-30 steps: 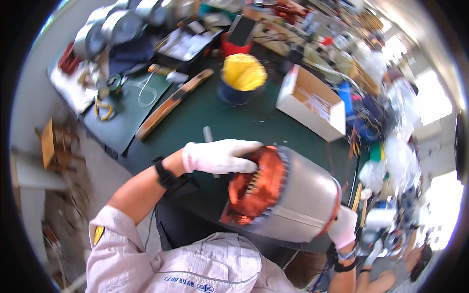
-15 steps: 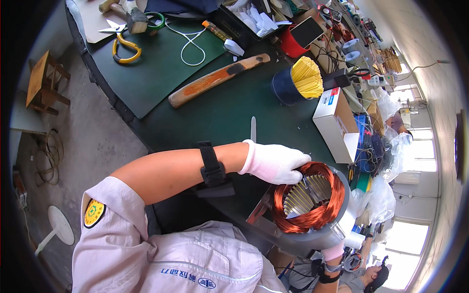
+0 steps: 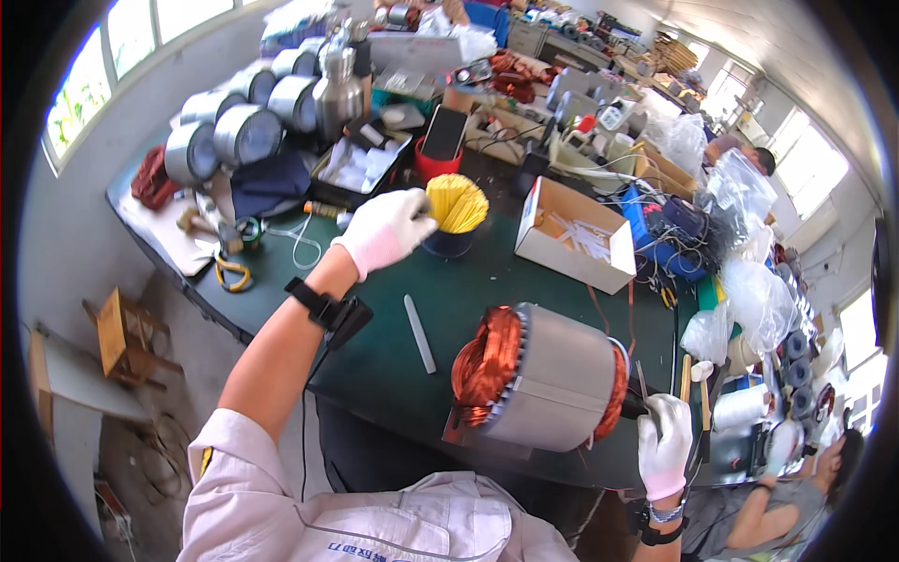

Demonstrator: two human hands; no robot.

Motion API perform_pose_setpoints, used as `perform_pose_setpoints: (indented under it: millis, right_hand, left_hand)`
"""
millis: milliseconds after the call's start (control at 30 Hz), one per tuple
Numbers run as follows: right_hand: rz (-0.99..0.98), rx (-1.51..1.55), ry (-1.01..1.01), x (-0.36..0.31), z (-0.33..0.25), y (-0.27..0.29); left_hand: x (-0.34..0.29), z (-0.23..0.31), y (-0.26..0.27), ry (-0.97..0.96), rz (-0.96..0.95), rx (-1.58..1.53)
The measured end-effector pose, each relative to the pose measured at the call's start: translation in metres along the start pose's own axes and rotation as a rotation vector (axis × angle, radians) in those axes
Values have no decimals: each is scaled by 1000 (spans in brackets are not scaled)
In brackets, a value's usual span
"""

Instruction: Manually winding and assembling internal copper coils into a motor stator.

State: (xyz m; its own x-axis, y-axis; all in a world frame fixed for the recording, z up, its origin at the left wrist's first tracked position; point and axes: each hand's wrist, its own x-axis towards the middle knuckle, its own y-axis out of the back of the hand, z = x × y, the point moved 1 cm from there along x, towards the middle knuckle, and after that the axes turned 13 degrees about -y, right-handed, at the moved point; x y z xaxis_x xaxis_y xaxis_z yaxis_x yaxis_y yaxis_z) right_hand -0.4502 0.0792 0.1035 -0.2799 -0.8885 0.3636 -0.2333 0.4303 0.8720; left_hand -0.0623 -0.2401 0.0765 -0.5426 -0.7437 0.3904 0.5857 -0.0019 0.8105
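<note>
My left hand (image 3: pixel 393 229), in a white glove, is beside the dark cup (image 3: pixel 448 245) of yellow strips (image 3: pixel 456 204). Its fingers are curled, and whatever is in them cannot be made out. A grey metal stator (image 3: pixel 552 379) lies on its side in front of me, with copper wire coils (image 3: pixel 489 365) bulging from its left end and more at the right. Gloved too, my right hand (image 3: pixel 665 445) is closed near the right-end coils. A dark handle-like piece and a thin grey rod show at its fingers; which of them it grips is unclear.
A flat white strip (image 3: pixel 420 334) lies left of the stator on the green tabletop (image 3: pixel 375 361). Behind stands an open white box (image 3: pixel 585 258) with white pieces inside. Yellow-handled scissors (image 3: pixel 232 273) rest at the left. Another person (image 3: pixel 777 510) sits at the lower right.
My left hand has left the coils and moved up and left to the cup of yellow strips. The stator now shows its side instead of its open end. My view has shifted, showing more of the room.
</note>
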Motion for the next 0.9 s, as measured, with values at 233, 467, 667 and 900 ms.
perform_pose_setpoints:
  millis: [233,467,667,900]
  right_hand:
    - [116,28,-119,-55,28,33]
    - [116,144,-98,-81,57,33]
    - [159,169,-21,-77,38,38]
    - [180,347,27,-55,-21,44]
  left_hand:
    - [57,-51,-39,156,147,192]
    - [60,-57,-22,56,260,153]
    - [34,18,35,-95,462,-26]
    - [-32,205,79,-370,552,-272]
